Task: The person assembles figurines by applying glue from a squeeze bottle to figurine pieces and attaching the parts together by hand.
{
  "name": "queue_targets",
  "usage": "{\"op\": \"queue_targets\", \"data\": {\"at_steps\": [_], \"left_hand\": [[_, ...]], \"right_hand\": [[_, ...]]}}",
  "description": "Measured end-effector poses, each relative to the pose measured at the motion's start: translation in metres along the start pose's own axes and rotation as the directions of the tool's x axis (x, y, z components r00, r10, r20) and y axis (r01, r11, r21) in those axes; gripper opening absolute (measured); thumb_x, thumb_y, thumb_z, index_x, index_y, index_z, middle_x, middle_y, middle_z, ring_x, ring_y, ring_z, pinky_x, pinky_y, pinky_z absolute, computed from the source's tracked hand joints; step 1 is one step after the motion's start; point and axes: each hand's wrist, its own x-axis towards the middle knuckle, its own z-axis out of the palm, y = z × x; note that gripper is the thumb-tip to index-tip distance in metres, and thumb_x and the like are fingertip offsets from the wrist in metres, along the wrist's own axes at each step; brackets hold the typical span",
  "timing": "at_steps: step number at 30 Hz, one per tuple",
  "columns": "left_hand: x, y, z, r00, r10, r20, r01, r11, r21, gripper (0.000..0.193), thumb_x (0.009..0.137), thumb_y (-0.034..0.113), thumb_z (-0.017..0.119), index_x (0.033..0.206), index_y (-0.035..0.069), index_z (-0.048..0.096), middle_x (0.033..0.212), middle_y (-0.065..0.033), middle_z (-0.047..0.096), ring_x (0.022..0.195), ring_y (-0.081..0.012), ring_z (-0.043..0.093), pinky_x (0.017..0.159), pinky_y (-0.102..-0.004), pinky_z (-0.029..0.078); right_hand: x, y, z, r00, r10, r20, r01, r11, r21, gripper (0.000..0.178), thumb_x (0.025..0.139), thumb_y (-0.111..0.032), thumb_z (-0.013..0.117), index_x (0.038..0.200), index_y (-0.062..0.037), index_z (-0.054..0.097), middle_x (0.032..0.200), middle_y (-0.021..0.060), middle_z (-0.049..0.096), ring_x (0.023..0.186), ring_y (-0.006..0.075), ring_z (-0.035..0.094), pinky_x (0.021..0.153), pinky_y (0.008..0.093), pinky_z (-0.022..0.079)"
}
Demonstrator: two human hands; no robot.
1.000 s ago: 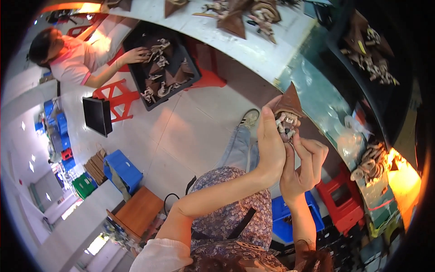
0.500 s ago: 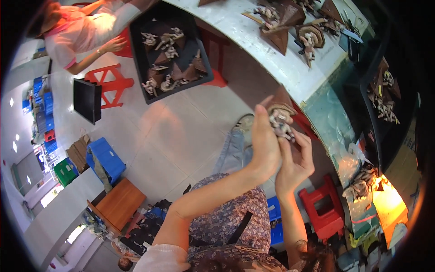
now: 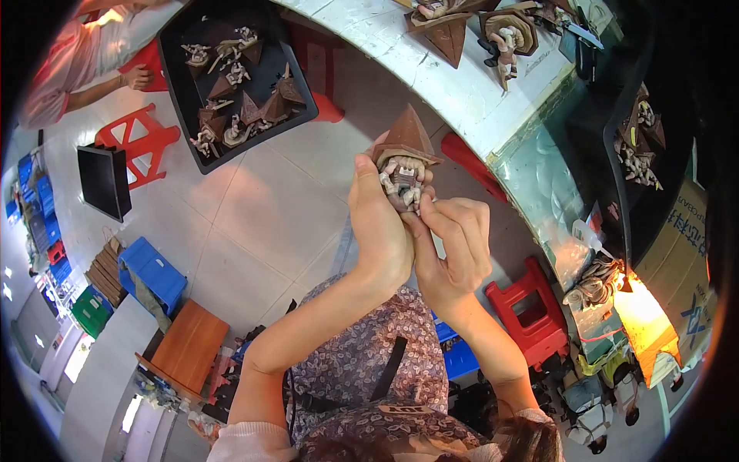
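My left hand [image 3: 376,219] is wrapped around a small figurine [image 3: 403,175] with a brown pointed, roof-like top and a pale, detailed body. It is held upright above my lap, its tip pointing away from me. My right hand [image 3: 456,242] pinches the figurine's lower end between thumb and fingers; whether a small part sits in that pinch I cannot tell. Similar brown-and-pale figurines lie on the white worktable, among them one with an octagonal brown piece [image 3: 508,40] behind its pale body.
A black tray [image 3: 296,127] of similar figurines stands at far left, another black tray [image 3: 627,223] at right. The worktable [image 3: 462,115] curves along the right. Red stools [image 3: 531,312], blue crates [image 3: 150,269] and a lit yellow-orange panel [image 3: 650,331] surround me. A co-worker's hand [image 3: 137,77] shows at upper left.
Both hands and the figurine have moved left and a little nearer, and the figurine's front now shows more fully. The whole view has shifted, and the co-worker's hand is lower.
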Motion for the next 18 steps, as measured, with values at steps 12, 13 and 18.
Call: {"op": "queue_targets", "data": {"at_steps": [12,13,18], "left_hand": [[0.010,-0.012,-0.003,0.999,0.032,-0.027,-0.032,0.999,-0.013,0.045,0.100,0.039,0.022,0.093,0.005,0.050,0.078,-0.0078,0.057,0.066,-0.0156,0.056,0.061,-0.0291,0.049],[0.009,-0.011,-0.003,0.999,0.029,-0.031,-0.030,0.999,-0.013,0.043,0.101,0.037,0.023,0.104,0.004,0.049,0.079,-0.0068,0.057,0.065,-0.0131,0.055,0.058,-0.0262,0.048],[0.009,-0.008,-0.012,0.999,0.000,-0.048,-0.001,1.000,-0.012,0.044,0.101,0.034,0.023,0.116,0.002,0.049,0.082,-0.0052,0.056,0.065,-0.0100,0.053,0.055,-0.0238,0.046]], "right_hand": [[-0.005,0.005,0.002,0.998,0.050,0.049,-0.050,0.999,-0.010,0.025,0.062,0.012,0.071,0.084,0.0028,0.063,0.080,0.0102,0.059,0.076,0.0266,0.055,0.068,0.0329,0.045],[-0.007,0.006,0.003,0.997,0.054,0.055,-0.053,0.999,-0.009,0.025,0.063,0.012,0.071,0.085,0.0026,0.063,0.081,0.0102,0.059,0.076,0.0264,0.055,0.068,0.0329,0.045],[-0.013,0.006,0.010,0.995,0.055,0.085,-0.055,0.998,-0.004,0.025,0.064,0.013,0.069,0.086,0.0021,0.063,0.081,0.0103,0.059,0.076,0.0266,0.054,0.069,0.0335,0.045]]}}
